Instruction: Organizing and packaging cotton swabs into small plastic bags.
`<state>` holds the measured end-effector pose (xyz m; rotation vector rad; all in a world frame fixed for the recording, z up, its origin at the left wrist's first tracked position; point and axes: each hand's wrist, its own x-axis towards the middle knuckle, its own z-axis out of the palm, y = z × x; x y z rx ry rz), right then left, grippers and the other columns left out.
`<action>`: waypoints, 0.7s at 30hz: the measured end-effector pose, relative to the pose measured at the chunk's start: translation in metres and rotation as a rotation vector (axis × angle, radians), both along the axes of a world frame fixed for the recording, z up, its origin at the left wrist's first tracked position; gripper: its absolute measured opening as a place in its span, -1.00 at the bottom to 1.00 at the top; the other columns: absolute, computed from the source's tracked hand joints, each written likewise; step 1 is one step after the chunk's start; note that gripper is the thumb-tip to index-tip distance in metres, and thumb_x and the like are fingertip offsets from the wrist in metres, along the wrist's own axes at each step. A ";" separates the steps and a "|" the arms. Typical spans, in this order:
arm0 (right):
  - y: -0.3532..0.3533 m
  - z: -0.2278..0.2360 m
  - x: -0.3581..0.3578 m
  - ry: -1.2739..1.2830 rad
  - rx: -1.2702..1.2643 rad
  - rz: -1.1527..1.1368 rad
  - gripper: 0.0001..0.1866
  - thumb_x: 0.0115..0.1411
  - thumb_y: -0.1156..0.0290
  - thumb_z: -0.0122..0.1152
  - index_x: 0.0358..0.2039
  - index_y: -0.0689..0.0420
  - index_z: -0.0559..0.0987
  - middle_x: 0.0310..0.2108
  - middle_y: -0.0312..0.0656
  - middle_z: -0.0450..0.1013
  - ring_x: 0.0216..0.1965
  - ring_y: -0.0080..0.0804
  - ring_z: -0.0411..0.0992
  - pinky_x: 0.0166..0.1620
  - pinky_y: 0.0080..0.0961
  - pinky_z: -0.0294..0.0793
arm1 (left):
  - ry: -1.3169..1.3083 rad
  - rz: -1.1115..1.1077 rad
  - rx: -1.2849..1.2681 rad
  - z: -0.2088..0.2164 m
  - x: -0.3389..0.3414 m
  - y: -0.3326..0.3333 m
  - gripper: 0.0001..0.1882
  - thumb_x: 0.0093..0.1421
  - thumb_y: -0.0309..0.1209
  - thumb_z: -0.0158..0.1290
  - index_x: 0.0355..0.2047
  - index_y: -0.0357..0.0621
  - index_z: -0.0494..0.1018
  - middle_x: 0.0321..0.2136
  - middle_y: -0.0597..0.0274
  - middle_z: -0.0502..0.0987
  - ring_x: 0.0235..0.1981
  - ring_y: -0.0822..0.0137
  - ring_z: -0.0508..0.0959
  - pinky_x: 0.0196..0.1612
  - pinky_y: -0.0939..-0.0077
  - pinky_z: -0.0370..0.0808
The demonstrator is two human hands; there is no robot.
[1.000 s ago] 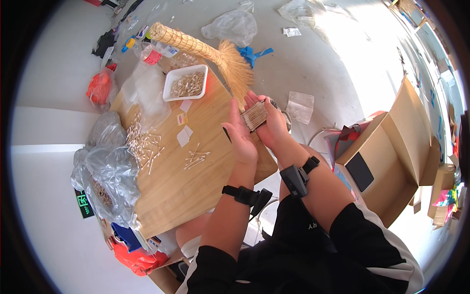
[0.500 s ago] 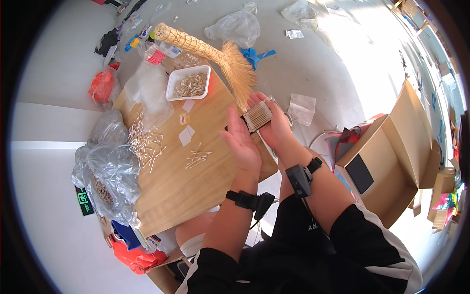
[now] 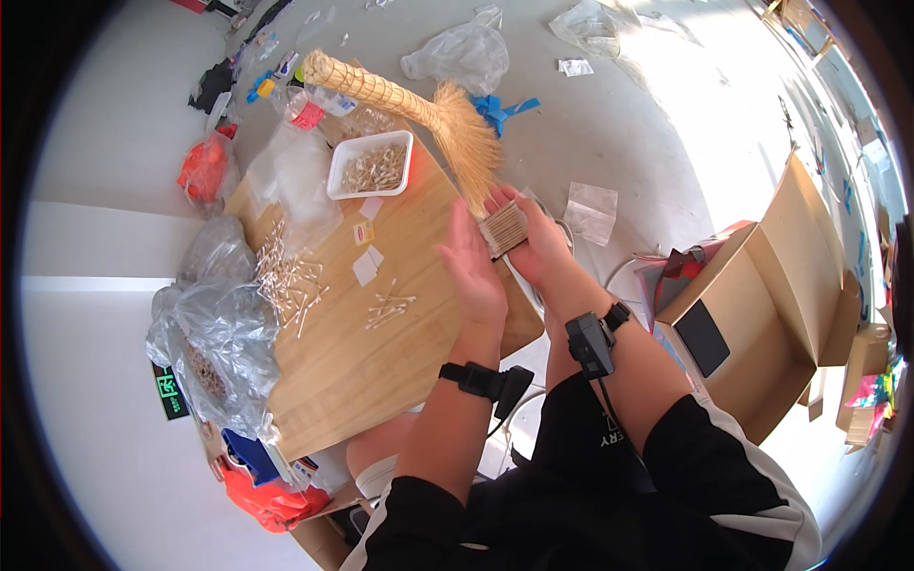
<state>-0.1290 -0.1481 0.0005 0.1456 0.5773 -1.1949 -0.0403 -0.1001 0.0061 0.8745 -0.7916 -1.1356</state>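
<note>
Tan, close-packed sticks form the bundle of cotton swabs (image 3: pixel 506 231) that we hold between our palms, just past the right edge of the tabletop (image 3: pixel 362 381). Our right hand (image 3: pixel 541 243) cups it, fingers curled around it and thumb alongside. Our left hand (image 3: pixel 474 271) stays straight-fingered and grips nothing, its palm beside the bundle's left end; whether it touches, we cannot tell.

We make out no band around the swabs, so a slackened right hold or a hard push from the left palm could fan them apart or squeeze some out. Beyond the wood's edge, strays would probably drop to the floor (image 3: pixel 566 143). The broom (image 3: pixel 433 114) has its bristles close to our fingers and might snag a stick.

The sticks lie parallel; their long axis seems to run from left palm to right, rising slightly away from us. Both ends look alike, so we cannot call either the front.
</note>
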 end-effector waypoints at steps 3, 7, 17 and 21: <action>0.010 0.001 -0.005 0.066 -0.004 -0.035 -0.51 0.43 0.34 -0.05 0.29 0.28 0.26 0.28 -0.04 0.30 0.28 -0.19 0.30 0.28 -0.20 0.34 | -0.083 0.043 -0.002 0.009 -0.001 0.017 -0.08 0.42 0.27 -0.58 0.44 -0.31 -0.04 0.48 -0.09 -0.09 0.52 0.07 -0.17 0.51 0.15 -0.27; 0.021 0.006 -0.008 0.065 -0.026 -0.103 -0.58 0.45 0.43 -0.22 0.26 0.29 0.27 0.24 -0.02 0.34 0.23 -0.19 0.34 0.28 -0.19 0.35 | -0.038 0.051 0.017 0.012 -0.011 0.029 -0.10 0.44 0.24 -0.59 0.44 -0.31 -0.05 0.48 -0.09 -0.09 0.52 0.08 -0.17 0.51 0.19 -0.29; 0.022 0.011 -0.009 0.014 0.018 -0.075 -0.63 0.47 0.43 -0.26 0.20 0.29 0.30 0.16 -0.05 0.39 0.18 -0.21 0.37 0.28 -0.18 0.36 | 0.012 0.081 -0.007 0.003 -0.012 0.029 -0.12 0.44 0.22 -0.56 0.43 -0.33 -0.03 0.47 -0.12 -0.07 0.51 0.10 -0.13 0.51 0.20 -0.28; 0.013 0.002 -0.009 0.013 0.022 -0.111 -0.64 0.47 0.41 -0.20 0.19 0.30 0.32 0.14 -0.05 0.40 0.18 -0.19 0.38 0.27 -0.18 0.37 | 0.028 0.101 0.006 0.005 -0.010 0.022 -0.11 0.44 0.22 -0.56 0.43 -0.34 -0.04 0.47 -0.13 -0.08 0.51 0.10 -0.14 0.51 0.19 -0.29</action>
